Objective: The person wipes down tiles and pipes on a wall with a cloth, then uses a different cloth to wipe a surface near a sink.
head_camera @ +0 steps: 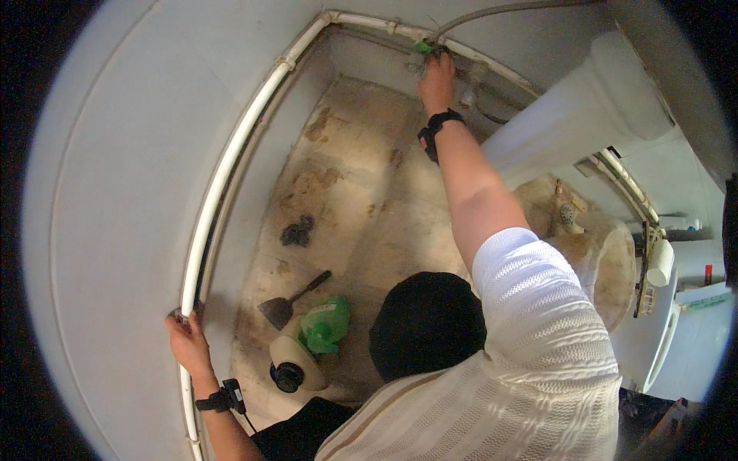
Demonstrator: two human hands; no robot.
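At the left, my left hand [190, 343] has its fingers closed around a white pipe [216, 190] that runs along the wall; something small and greyish, perhaps a pipe clip, shows at the fingertips. My right arm is stretched to the far wall, where my right hand [438, 78] reaches in below the pipe. Its fingertips touch a dark piece near the end of a grey hose [490, 14], beside a bit of green material [424, 46]. What those fingers hold is too small to make out. Both wrists wear black bands.
On the stained floor lie a scraper [279, 308] with a dark handle, a green plastic bag [326, 322], a whitish bottle [297, 363] with a black cap and a dark wad [297, 230]. A white pedestal [582, 104] stands right of my arm, a toilet [611, 265] farther right.
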